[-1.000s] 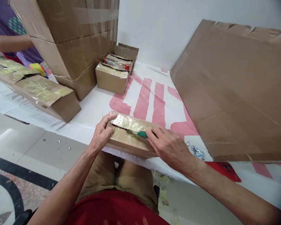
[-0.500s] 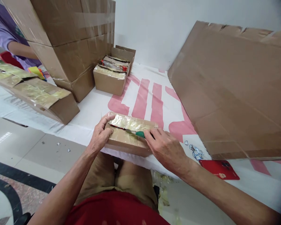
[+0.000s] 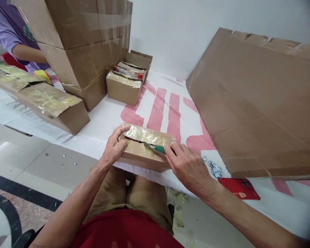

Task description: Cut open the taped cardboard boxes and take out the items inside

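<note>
A small taped cardboard box [image 3: 142, 153] lies at the near edge of the white table [image 3: 105, 120]. My left hand [image 3: 114, 146] grips its left end, fingers curled over the top. My right hand [image 3: 188, 167] is closed on a green-handled knife [image 3: 157, 148] whose blade lies in the tape seam along the box top. The seam gapes a little at the left, with red packaging showing inside.
An open small box [image 3: 125, 84] with packets stands further back, beside a tall stack of big cartons [image 3: 88, 44]. A long taped box [image 3: 41, 100] lies left. A large flat cardboard sheet [image 3: 258, 100] leans right, a red phone [image 3: 239, 187] below it. Another person's arm [image 3: 28, 53] is far left.
The knife and my right hand have slid slightly to the right along the seam. My left hand keeps its hold on the box.
</note>
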`<state>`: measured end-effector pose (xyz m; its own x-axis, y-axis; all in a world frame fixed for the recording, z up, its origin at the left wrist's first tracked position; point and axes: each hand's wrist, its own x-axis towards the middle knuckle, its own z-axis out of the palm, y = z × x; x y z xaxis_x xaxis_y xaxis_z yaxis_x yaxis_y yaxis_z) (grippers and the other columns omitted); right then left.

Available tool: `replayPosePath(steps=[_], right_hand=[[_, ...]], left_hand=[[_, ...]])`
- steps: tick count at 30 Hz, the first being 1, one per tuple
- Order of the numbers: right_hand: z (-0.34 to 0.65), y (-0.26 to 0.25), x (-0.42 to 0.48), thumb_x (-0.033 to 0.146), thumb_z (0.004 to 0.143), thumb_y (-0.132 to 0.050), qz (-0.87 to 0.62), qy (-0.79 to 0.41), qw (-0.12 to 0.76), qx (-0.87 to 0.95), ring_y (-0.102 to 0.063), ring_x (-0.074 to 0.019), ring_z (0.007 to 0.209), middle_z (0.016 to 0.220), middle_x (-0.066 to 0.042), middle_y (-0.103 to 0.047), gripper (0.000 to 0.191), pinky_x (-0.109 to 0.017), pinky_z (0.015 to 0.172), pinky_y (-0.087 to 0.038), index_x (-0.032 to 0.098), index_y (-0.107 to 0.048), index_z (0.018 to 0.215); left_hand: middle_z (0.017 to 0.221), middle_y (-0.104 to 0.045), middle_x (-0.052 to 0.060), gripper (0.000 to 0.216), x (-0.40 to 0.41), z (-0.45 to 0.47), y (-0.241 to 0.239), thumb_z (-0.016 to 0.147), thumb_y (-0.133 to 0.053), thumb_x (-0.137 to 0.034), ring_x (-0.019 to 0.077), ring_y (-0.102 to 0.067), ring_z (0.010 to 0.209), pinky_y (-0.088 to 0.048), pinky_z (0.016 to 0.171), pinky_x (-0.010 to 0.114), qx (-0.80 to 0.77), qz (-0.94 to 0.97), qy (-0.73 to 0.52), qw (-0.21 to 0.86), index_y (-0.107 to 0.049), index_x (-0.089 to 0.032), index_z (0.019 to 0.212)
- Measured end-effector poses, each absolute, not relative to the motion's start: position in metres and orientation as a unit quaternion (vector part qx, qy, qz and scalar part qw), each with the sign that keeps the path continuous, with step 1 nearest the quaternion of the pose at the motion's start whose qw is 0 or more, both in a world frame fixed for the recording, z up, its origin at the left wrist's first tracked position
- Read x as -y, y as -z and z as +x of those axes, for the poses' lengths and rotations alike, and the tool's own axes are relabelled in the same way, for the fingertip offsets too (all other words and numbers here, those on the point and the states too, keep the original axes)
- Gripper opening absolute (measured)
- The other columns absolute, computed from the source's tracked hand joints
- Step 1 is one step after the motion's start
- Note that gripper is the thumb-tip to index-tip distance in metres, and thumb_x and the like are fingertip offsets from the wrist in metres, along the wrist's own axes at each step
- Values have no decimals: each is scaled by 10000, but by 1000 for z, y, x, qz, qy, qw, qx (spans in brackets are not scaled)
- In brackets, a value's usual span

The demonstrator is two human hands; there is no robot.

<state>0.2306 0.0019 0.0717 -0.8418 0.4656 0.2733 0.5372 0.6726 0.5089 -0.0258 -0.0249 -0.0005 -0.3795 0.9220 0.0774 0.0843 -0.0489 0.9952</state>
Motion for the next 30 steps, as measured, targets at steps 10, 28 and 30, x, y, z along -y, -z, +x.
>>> replayPosePath(steps=[10, 28, 30], right_hand=[[228, -68, -3, 67, 947, -568, -283, 284, 69, 913, -548, -227, 747, 829, -70, -651, 137, -347, 673, -346, 137, -652, 1029], [229, -75, -10, 57, 941, -575, -283, 267, 45, 920, -564, -226, 752, 846, -67, -668, 125, -339, 658, -332, 165, -631, 970], [227, -74, -12, 53, 943, -571, -276, 262, 40, 924, -561, -222, 753, 840, -66, -668, 129, -336, 649, -324, 164, -632, 966]], left_hand=[[1544, -578, 77, 613, 25, -26, 2, 630, -574, -270, 353, -421, 1522, -245, 1306, 486, -584, 435, -587, 354, -727, -187, 1218], [1552, -558, 96, 620, 22, -28, 10, 655, -558, -253, 355, -420, 1518, -256, 1297, 506, -573, 456, -588, 343, -692, -179, 1256], [1543, -567, 91, 621, 22, -28, 10, 650, -555, -250, 357, -438, 1502, -276, 1288, 510, -576, 455, -589, 338, -694, -180, 1251]])
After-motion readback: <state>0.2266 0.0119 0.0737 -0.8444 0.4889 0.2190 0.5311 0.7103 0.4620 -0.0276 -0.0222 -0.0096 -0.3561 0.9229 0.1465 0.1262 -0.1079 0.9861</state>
